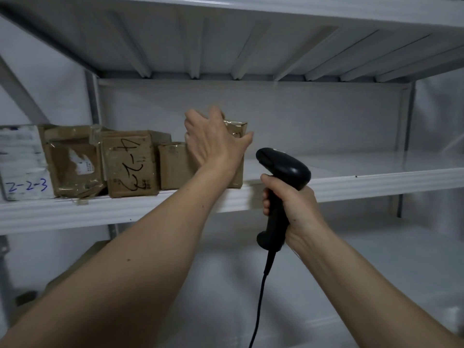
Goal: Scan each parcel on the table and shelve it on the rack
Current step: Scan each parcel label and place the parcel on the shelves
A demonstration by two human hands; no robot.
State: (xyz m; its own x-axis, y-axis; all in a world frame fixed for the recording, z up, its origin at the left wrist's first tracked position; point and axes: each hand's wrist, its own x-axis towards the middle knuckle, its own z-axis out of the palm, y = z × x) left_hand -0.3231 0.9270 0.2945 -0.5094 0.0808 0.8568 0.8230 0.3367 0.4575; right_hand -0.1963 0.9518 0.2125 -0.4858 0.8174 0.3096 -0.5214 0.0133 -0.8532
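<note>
My left hand (213,139) reaches up to the white rack shelf (351,184) and lies with straight fingers against a brown taped parcel (237,130) standing at the right end of a row. My right hand (288,204) grips the handle of a black corded barcode scanner (283,169), held upright just below the shelf's front edge. To the left in the row stand a low brown parcel (173,167), a parcel with black handwriting (129,164), a torn brown parcel (72,162) and a white parcel marked 2-2-3 (23,162).
The shelf above (251,46) hangs low over the row. The right half of the parcel shelf is bare. The scanner's cable (261,292) hangs down between my arms. A brown box (82,259) sits low on the left below the shelf.
</note>
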